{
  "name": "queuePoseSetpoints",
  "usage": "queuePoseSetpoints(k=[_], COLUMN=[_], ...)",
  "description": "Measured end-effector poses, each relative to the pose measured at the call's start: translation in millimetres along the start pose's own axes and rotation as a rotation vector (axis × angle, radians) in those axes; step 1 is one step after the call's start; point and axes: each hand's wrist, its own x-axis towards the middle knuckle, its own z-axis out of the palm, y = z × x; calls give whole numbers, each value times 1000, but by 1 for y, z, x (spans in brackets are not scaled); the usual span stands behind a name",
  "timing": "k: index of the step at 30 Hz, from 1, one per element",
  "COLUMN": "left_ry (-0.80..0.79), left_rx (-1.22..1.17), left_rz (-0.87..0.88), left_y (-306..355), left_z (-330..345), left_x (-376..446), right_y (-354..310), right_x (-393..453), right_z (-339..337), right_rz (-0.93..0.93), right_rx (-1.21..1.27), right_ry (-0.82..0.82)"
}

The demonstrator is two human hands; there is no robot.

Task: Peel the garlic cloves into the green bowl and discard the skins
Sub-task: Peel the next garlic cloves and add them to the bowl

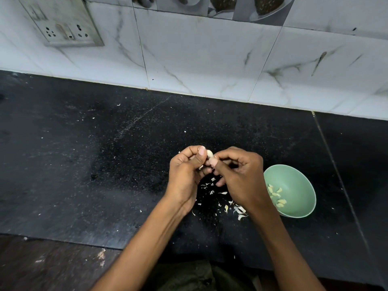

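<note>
From the head camera, both hands meet over the black counter (105, 164), working one garlic clove (209, 153) between them: the left hand (186, 171) has its fingers curled and its thumb pressed on the clove's pale upper end, and the right hand (241, 175) pinches the lower end, where the skin looks partly lifted. The green bowl (302, 181) sits just beside the right wrist, with several peeled cloves (276, 196) lying in it. Loose skins (237, 208) are scattered on the counter below the hands, some close to the bowl's rim. The likeliest slip is the clove popping out of the two pinches, since a bared clove is slick and small, and it would land among the skins or roll off. A flake could also cling to a finger and fall into the bowl with the clove. The right forearm passes close to the bowl, so a careless turn could nudge or tip it.
</note>
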Motion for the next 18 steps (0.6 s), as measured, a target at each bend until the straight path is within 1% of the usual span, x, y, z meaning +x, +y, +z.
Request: queuePoseSetpoints(k=[2,5,9,13,18], left_ry=[41,72,84,126,146], left_rx=[54,124,181,204,161], left_rz=[38,102,181,231,249], left_y=[-2,-4,-5,-7,-9], left_z=[-1,-3,1,1,3], left_x=[1,2,0,-2,-3], right_y=[0,-2,-11,-12,-9], right_x=[-1,0,1,3,2], right_z=[0,0,2,5,6], right_rz=[-39,-149,-283,-299,-259], right_rx=[-33,-139,-281,-317,-229], right_ry=[41,113,135,129,135])
